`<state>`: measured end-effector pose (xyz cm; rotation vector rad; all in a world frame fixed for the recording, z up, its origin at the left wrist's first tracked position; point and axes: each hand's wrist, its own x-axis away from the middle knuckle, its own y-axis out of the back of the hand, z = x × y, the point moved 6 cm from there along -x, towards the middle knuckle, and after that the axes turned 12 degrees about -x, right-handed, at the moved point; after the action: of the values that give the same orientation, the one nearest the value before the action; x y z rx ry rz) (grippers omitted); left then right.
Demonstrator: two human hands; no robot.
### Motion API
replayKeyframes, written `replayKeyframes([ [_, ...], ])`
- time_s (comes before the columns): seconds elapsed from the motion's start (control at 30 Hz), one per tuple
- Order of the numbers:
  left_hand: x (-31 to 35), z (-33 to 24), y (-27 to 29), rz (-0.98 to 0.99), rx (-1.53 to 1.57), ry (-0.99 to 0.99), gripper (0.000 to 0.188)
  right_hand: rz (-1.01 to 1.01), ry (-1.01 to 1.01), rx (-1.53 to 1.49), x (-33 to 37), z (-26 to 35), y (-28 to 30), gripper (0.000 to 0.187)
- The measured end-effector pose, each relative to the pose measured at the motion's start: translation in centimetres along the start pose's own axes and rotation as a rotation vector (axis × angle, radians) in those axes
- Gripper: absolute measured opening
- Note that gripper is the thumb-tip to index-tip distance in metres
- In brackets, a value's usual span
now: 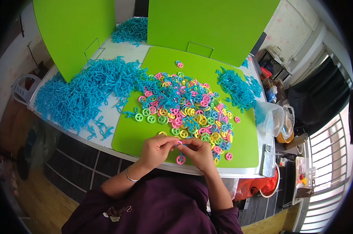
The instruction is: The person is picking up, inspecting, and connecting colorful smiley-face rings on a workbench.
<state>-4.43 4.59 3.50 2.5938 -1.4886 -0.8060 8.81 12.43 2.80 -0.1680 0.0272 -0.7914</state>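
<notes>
Both hands meet over the near edge of the green mat [129,136] on the bench [106,117]. The left hand [157,148] and right hand [200,153] pinch one small pink ring [179,143] between their fingertips. Another pink ring [180,159] lies on the mat just below it. Beyond the hands spreads the pile of coloured rings [188,109], with blue plastic strips [86,93] heaped left of the mat.

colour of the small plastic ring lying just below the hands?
Pink; the small plastic ring lies on the green mat, head view.
</notes>
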Motion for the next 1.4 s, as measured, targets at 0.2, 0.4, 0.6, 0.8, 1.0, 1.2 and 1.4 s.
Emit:
replayKeyframes([
  [0.2,-0.1,-0.7,0.2,-0.083,-0.086,-0.123,0.01,-0.144,0.127,-0.069,0.6,0.4,-0.5,0.021],
  [0.4,0.0,1.1,-0.4,-0.021,0.321,0.16,0.01,-0.065,0.107,-0.159,0.1,0.1,-0.4,0.021],
  [0.6,0.1,-1.0,0.5,-0.068,-0.03,-0.082,0.011,-0.047,0.041,-0.261,0.3,0.3,-0.5,0.019],
  [0.8,0.0,-1.3,0.5,-0.155,-0.042,-0.105,0.013,-0.163,0.198,-0.193,0.6,0.3,-1.0,0.017],
  [1.0,0.2,-2.4,1.0,-0.188,-0.086,-0.294,0.014,-0.285,0.552,0.291,1.6,1.4,-0.2,0.019],
  [1.2,0.6,-2.1,0.9,-0.09,-0.019,-0.315,0.017,-0.232,0.723,0.484,2.5,3.0,-0.7,0.025],
  [1.4,0.7,-0.2,0.6,-0.105,0.312,-0.047,0.024,-0.197,0.762,0.564,2.6,3.4,-1.4,0.029],
])
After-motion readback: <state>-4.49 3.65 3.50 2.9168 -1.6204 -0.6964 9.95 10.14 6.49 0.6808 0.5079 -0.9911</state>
